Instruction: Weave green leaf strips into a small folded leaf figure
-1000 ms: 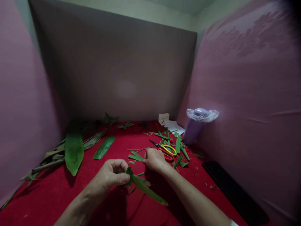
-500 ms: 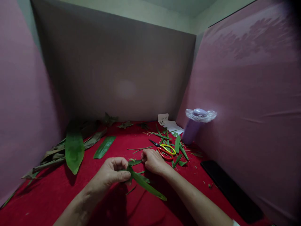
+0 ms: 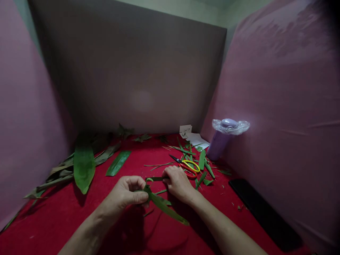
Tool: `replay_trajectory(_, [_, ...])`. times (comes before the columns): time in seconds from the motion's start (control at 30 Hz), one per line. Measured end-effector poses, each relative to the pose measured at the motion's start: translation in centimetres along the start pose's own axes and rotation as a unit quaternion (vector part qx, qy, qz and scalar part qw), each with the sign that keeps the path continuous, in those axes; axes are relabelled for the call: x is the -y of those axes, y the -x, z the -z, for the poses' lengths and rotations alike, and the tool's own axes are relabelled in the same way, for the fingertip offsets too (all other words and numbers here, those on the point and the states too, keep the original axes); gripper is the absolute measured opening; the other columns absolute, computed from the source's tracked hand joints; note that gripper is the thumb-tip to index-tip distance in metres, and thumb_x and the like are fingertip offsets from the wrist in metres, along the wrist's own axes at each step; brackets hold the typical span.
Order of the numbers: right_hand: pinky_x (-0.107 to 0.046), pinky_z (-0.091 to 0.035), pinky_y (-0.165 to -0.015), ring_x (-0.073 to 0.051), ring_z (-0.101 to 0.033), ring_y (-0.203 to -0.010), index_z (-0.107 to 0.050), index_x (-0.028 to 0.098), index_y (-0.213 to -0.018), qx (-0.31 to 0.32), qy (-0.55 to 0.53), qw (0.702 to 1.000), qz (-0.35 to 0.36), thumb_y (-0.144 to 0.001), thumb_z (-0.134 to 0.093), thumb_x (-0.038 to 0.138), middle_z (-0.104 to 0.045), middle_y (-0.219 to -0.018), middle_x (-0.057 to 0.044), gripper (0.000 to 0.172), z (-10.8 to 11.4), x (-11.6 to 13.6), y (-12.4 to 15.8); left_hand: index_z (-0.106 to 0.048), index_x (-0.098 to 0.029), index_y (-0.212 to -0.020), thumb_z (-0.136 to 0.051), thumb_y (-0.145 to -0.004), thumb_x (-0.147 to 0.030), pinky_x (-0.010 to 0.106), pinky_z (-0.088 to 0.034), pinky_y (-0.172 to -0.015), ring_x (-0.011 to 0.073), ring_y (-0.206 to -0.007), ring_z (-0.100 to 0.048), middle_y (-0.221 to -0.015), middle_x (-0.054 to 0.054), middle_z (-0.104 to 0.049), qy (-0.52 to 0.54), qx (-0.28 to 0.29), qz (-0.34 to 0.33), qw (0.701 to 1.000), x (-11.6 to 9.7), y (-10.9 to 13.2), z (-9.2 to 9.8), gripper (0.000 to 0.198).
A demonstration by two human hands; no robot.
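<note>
My left hand [image 3: 130, 191] pinches a folded green leaf piece [image 3: 167, 209] between thumb and fingers; its long pointed end hangs down to the right. A narrow dark leaf strip [image 3: 155, 179] runs from that piece across to my right hand [image 3: 177, 181], whose closed fingers grip its far end. Just beyond my right hand lie scissors [image 3: 190, 165] with one red and one yellow handle, blades pointing to the far left. How the leaf is folded inside my left fingers is hidden.
Leaf scraps [image 3: 203, 161] lie around the scissors. A purple bottle [image 3: 218, 143] wrapped in clear plastic and white papers [image 3: 198, 140] stand behind. At right lies a black phone-like slab [image 3: 262, 212]. Large leaves [image 3: 84, 163] pile at left, beside a cut leaf piece [image 3: 118, 163].
My right hand has moved a little to the right, drawing the leaf strip out straighter. My left hand stays nearly in place. The view has shifted slightly.
</note>
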State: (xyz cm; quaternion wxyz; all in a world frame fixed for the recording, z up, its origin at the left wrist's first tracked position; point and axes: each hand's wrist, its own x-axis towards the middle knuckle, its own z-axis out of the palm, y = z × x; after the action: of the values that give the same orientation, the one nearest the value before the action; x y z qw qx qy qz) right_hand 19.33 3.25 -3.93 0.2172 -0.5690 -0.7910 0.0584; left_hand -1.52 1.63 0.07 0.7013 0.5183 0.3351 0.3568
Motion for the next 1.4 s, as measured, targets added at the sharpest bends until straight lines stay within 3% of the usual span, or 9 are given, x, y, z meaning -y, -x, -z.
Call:
replay_trajectory(0.53, [-0.028, -0.025, -0.068, -0.017, -0.05, -0.079, -0.057, 0.018, -0.078, -0.002, -0.011, 1.0, 0.011, -0.08, -0.055, 0.012, -0.061, -0.078, -0.002, 0.007, 0.1, -0.7, 0.2, -0.063, -0.015, -0.061, -0.076, -0.061, -0.022, 0.019, -0.041, -0.052, 0.01, -0.05, -0.058, -0.053, 0.0, -0.068, -0.066, -0.077, -0.006, 0.995, 0.4, -0.5, 0.0, 0.015])
replay_trajectory(0.8, [-0.03, -0.027, -0.077, -0.018, -0.049, -0.083, -0.056, 0.017, -0.079, -0.034, -0.051, 0.998, -0.014, -0.081, -0.051, 0.012, -0.06, -0.083, -0.004, 0.008, 0.6, -0.3, 0.0, -0.064, -0.015, -0.06, -0.077, -0.059, -0.022, 0.02, -0.04, -0.052, 0.0095, -0.049, -0.057, -0.053, 0.0, -0.067, -0.075, -0.083, 0.005, 0.994, 0.6, -0.7, -0.2, 0.016])
replay_trajectory(1.0, [-0.028, -0.033, -0.072, -0.015, -0.051, -0.076, -0.056, 0.018, -0.074, -0.045, -0.16, 0.986, -0.027, -0.078, -0.052, 0.013, -0.059, -0.077, -0.002, 0.008, 0.7, -0.3, 0.1, -0.065, -0.015, -0.06, -0.077, -0.059, -0.022, 0.021, -0.04, -0.053, 0.0099, -0.049, -0.056, -0.053, 0.0, -0.067, -0.062, -0.09, -0.005, 0.994, 1.1, -0.9, -0.8, 0.015])
replay_trajectory(1.1, [-0.022, -0.038, -0.063, -0.012, -0.053, -0.067, -0.054, 0.018, -0.077, -0.039, -0.246, 0.968, -0.018, -0.083, -0.047, 0.018, -0.058, -0.072, 0.001, 0.008, 0.9, 0.4, 0.1, -0.065, -0.014, -0.059, -0.077, -0.058, -0.022, 0.021, -0.04, -0.052, 0.0094, -0.047, -0.054, -0.051, 0.0, -0.066, -0.034, -0.102, -0.007, 0.994, 1.6, -0.9, -1.3, 0.015])
replay_trajectory(1.4, [-0.02, -0.042, -0.06, -0.011, -0.051, -0.065, -0.054, 0.017, -0.074, -0.02, -0.403, 0.915, 0.002, -0.081, -0.051, 0.021, -0.055, -0.069, 0.002, 0.009, 2.2, 2.6, 0.6, -0.065, -0.014, -0.06, -0.079, -0.056, -0.023, 0.021, -0.04, -0.052, 0.0098, -0.048, -0.054, -0.053, 0.0, -0.064, -0.008, -0.124, -0.011, 0.992, 1.9, -1.0, -1.7, 0.017])
